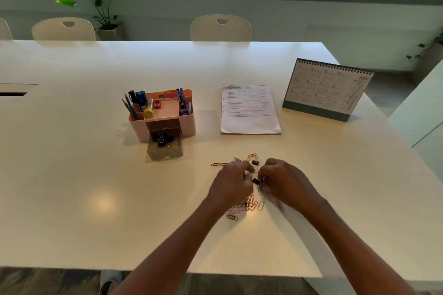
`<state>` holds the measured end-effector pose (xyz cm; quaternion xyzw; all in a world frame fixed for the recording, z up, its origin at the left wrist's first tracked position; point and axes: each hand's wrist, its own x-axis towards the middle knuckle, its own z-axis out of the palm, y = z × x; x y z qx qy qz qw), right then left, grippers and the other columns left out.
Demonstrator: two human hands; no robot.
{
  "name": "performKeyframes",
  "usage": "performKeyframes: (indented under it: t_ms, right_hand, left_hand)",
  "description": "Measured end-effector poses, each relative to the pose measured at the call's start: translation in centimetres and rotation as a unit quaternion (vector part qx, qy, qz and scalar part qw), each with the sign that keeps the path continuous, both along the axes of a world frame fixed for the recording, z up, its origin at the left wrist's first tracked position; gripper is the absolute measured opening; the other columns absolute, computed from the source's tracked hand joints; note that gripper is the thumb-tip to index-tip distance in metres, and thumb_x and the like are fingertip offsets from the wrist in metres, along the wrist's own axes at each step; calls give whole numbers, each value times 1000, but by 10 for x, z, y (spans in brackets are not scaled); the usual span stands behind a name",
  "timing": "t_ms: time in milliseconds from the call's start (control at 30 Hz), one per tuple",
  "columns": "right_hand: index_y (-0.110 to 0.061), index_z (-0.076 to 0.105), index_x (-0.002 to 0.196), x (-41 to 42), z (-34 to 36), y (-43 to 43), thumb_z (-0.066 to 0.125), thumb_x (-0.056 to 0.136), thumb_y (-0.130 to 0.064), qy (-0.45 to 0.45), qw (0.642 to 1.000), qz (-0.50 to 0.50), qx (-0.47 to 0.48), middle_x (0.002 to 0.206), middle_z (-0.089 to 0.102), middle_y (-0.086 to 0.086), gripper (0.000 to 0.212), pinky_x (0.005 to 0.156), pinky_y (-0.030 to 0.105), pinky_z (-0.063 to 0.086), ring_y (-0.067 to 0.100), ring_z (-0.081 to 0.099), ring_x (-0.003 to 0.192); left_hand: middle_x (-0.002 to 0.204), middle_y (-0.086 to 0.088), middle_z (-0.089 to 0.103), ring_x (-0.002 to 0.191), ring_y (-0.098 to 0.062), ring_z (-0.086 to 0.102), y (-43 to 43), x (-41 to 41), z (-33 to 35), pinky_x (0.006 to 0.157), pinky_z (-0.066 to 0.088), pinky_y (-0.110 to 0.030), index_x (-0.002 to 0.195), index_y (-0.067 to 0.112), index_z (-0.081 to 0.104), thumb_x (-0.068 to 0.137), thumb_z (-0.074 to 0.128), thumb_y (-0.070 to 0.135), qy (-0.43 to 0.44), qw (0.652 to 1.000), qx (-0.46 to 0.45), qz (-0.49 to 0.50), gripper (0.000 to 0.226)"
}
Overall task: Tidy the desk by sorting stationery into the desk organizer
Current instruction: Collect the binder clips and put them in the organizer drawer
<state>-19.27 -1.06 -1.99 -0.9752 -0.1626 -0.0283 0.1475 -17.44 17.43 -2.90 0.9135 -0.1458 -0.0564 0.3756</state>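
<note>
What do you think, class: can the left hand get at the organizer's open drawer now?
Probably yes. The drawer is pulled out, open on top, and only bare table lies between it and the left hand, though that hand is busy among clips.

Counter (96, 175): plain white, all the way under my arms.
Desk organizer (189, 124): pale pink.
Drawer (165, 152): smoky grey, see-through.
Binder clips (162, 139) in the drawer: black.
Binder clip (256, 181) at my right fingers (265, 175): black.
Paper clips (254, 205): mixed red, orange, pink, green and purple.
Markers (141, 99): black, green and blue.
Tube (148, 110) beside them: yellow.
Sharpener (157, 103): orange.
Pens (181, 96): purple.
Sheet (249, 112): white, rows of black print.
Calendar (328, 88): white page, grids of small dark print, red year figure, dark grey base.
Chairs (220, 29): cream.
Plant (96, 0): green leaves.
</note>
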Motion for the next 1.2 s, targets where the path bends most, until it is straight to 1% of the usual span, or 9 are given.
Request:
performKeyframes:
  t_ms: [100,333,667,767,833,967,1033,1100,1200]
  right_hand:
    - [-23,77,102,1,-3,-2,78,93,-31,-14,1000,1,1,99,67,-10,12,66,21,57,7,62,78]
    - [-27,78,109,0,-9,-11,75,95,-32,-26,999,21,14,102,70,-10,15,73,23,59,6,64,85]
    - [-19,69,105,5,-19,-12,78,91,-22,12,993,-66,95,103,66,-4,17,76,31,62,12,64,93]
    - [-19,68,112,10,-20,-17,76,91,-14,38,977,-104,182,108,71,-5,24,78,29,63,11,70,93]
    - [-17,71,115,12,-13,-19,72,93,-8,100,919,-153,349,105,75,-1,24,81,29,63,15,73,93]
    - [1,68,127,20,-1,-21,50,95,-3,250,607,-187,730,105,69,20,37,77,36,59,28,67,90]
    - [4,67,129,25,0,-21,54,94,-13,281,553,-193,760,101,66,19,41,69,32,56,25,66,84]
    - [1,69,122,30,-2,-16,66,97,-31,281,619,-207,703,94,66,13,41,60,28,51,18,63,73]
    - [-8,71,103,39,-7,-3,77,91,-41,201,834,-244,453,85,71,3,36,57,27,51,10,65,63]
  left_hand:
    - [114,-6,73,94,-22,71,-10,-1,-5,78,61,-37,121,19,69,98,64,29,-63,995,77,-6,26]
    - [105,-1,68,83,-14,63,-14,-1,-7,71,54,-25,112,20,73,100,69,36,-119,988,94,-1,20]
    - [108,1,71,86,-12,68,-15,-2,-14,74,55,-24,110,22,75,92,77,46,-107,990,90,8,30]
    - [110,0,71,87,-13,68,-15,-1,-14,76,59,-28,110,22,75,92,77,46,-96,991,95,6,31]
    - [110,1,71,88,-14,68,-15,0,-13,76,60,-29,107,22,76,92,78,45,-88,991,97,7,28]
    - [107,2,67,87,-14,64,-17,0,-9,73,57,-28,103,21,73,91,79,40,-73,993,96,5,24]
    - [102,2,65,83,-14,63,-20,-2,-9,72,59,-31,101,21,69,93,75,36,-71,992,103,3,18]
    - [97,2,64,79,-14,62,-21,-3,-12,69,60,-34,98,21,63,96,70,34,-67,992,104,0,14]
    - [90,3,63,74,-14,62,-17,-4,-13,65,57,-35,95,21,59,97,65,33,-51,996,78,3,13]
